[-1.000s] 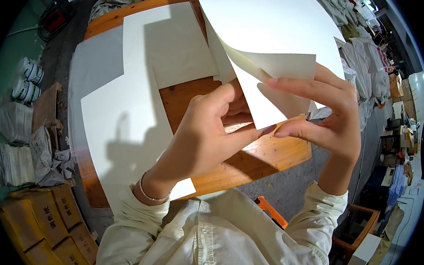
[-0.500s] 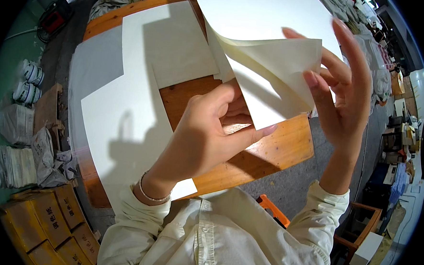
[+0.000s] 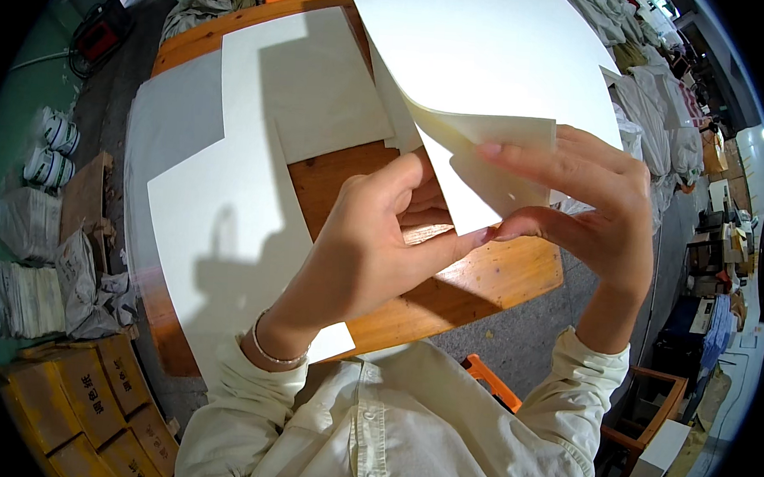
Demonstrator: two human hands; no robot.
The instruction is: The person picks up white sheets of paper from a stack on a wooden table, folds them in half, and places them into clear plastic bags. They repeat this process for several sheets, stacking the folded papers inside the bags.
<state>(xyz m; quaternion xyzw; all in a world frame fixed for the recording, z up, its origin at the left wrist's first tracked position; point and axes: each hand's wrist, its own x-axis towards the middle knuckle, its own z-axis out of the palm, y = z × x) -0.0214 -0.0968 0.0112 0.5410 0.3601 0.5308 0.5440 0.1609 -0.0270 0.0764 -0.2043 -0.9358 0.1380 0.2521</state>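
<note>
A large white paper sheet point(image 3: 495, 54), apparently with at least one more layer under it, spans the upper middle. Its near end curls into a lifted flap point(image 3: 521, 133). My left hand point(image 3: 365, 238) is closed on the sheet's near corner, thumb in front and the other fingers largely hidden behind. My right hand point(image 3: 608, 203) is at the flap's right side, index finger stretched across it and thumb low beside my left thumb. Thumb and index finger stand apart; the remaining fingers are partly hidden. More white sheets point(image 3: 220, 187) lie at the left.
The sheets rest on a wooden table point(image 3: 484, 270), with translucent plastic sheeting point(image 3: 178, 98) at its left. Cardboard boxes point(image 3: 89, 396) stand at the lower left, white tubs point(image 3: 54, 148) above them. An orange-edged stool point(image 3: 491, 382) is near my body. Grey cloth-like bundles point(image 3: 651, 123) lie right.
My right hand has come down and leftward onto the flap, its index finger now across it. The flap is lower and narrower. My left hand keeps its grip on the corner.
</note>
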